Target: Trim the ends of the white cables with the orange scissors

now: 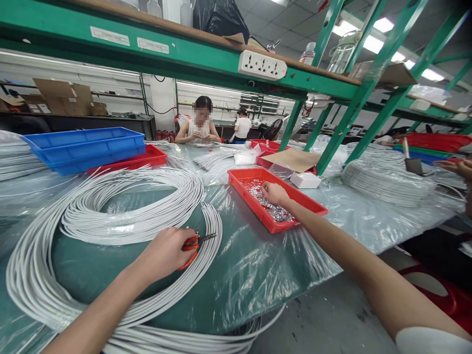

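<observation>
My left hand (167,253) is closed around orange-handled scissors (191,250), their dark blades pointing right. It hovers over a large coil of white cable (214,236) on the table. A second white cable coil (129,223) lies just beyond it. My right hand (275,192) reaches into a shallow red tray (241,196), fingers drawn together among small silvery metal pieces (278,212). Whether a piece is between those fingertips is too small to make out.
Stacked blue trays (88,147) and a red tray (151,156) stand at the back left. A white box (305,180) sits beside my tray. Overhead runs a green shelf frame (206,46) with a power strip (262,65). Across the table sits a person (199,125); another person's hand (455,168) shows at right.
</observation>
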Demonstrator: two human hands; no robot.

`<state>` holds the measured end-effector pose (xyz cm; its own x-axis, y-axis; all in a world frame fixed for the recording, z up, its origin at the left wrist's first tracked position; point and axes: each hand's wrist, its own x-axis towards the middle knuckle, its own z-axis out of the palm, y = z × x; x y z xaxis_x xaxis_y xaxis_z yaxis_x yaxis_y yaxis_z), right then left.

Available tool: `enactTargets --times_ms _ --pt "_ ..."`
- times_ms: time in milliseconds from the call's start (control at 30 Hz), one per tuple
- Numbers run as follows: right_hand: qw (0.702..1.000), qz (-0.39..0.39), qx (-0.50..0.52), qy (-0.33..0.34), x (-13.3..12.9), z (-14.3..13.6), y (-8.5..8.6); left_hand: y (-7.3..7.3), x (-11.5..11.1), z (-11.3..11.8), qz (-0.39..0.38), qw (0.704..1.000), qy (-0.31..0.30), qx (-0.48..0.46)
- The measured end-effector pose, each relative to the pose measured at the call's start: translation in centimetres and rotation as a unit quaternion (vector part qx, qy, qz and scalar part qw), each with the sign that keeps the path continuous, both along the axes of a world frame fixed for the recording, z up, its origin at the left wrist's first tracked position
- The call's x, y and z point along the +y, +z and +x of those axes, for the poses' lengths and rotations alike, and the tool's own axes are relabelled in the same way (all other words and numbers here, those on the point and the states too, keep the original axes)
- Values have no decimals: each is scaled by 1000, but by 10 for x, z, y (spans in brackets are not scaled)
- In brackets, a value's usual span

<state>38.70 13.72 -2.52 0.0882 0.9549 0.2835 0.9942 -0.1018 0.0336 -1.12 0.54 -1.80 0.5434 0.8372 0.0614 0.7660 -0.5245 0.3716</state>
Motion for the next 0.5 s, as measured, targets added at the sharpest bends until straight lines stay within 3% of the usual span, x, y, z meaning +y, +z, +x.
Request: enactTargets --times_ms 133,267,500 --pt "998 4 -23 -59 0 3 3 0 0 0 -2 1000 -1 0" --pt "992 -43 -13 -116 -1 9 1 1 -1 0 -3 1000 -2 5" --pt "990 -95 20 -103 3 15 -2 2 -2 1 -6 1000 -6 4"
